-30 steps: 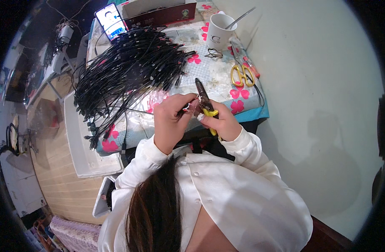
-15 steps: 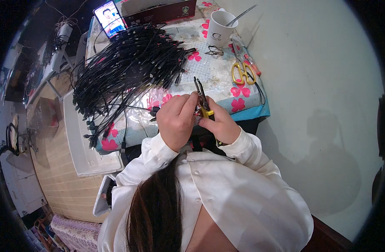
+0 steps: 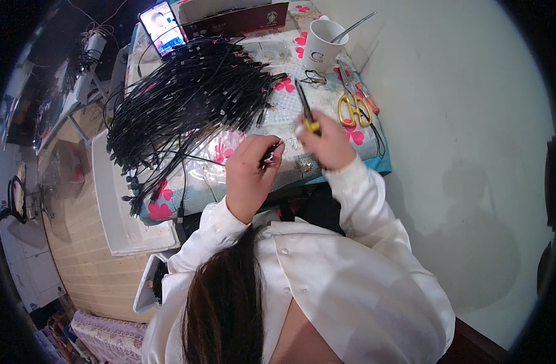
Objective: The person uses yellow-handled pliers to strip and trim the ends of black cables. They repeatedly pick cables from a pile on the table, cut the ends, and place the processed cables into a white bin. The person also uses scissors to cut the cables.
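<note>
My left hand [image 3: 250, 173] pinches the end of a thin black cable [image 3: 269, 155] over the near edge of the flowered table [image 3: 350, 159]. My right hand [image 3: 327, 141] grips dark pliers with yellow handles [image 3: 306, 109], jaws pointing away from me. The two hands are a short way apart. A big heap of black cables [image 3: 187, 103] covers the table's left half, just beyond my left hand.
A white mug [image 3: 324, 46] with a spoon stands at the back right, yellow-handled scissors [image 3: 352, 110] beside my right hand. A lit phone [image 3: 163, 27] leans at the back left. A white tray [image 3: 123, 212] sits left of the table; a pale wall is on the right.
My hands were pressed together with the pliers at the cable end. They have come apart: the right hand lifted the pliers up and right, the left kept the cable.
</note>
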Demonstrator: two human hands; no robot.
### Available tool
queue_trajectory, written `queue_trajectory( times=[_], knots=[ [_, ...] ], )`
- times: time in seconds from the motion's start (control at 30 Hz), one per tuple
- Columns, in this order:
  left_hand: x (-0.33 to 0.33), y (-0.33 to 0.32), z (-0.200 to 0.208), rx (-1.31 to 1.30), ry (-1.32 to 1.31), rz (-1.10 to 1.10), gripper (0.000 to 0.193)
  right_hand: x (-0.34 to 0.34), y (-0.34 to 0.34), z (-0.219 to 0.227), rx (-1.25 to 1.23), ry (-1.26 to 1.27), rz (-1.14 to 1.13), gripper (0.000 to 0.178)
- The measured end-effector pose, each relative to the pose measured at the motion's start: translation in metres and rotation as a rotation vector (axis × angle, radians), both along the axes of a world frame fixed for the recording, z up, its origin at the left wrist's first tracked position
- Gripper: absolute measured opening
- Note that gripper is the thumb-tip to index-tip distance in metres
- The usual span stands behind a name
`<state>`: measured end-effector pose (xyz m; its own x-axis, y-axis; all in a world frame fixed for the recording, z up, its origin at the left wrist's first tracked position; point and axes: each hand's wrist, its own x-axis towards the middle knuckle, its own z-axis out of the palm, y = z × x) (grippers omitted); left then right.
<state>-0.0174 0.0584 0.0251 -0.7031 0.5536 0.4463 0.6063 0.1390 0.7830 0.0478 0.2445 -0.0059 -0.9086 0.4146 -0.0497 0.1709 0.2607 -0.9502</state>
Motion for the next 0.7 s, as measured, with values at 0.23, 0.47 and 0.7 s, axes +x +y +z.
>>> queue_trajectory(
  times=[0.23,0.47,0.7],
  knots=[
    [-0.010,-0.008,-0.005,-0.018,-0.011,0.037,0.019,-0.138,0.045,-0.007,0.453,-0.081,-0.173,0.043],
    [-0.020,-0.019,-0.010,-0.095,-0.200,0.058,0.020,-0.122,0.040,-0.014,0.361,-0.018,-0.106,0.032],
    [-0.018,0.005,-0.019,-0.074,0.075,-0.011,0.026,-0.017,-0.014,0.003,-0.001,0.124,-0.051,0.026]
  ],
)
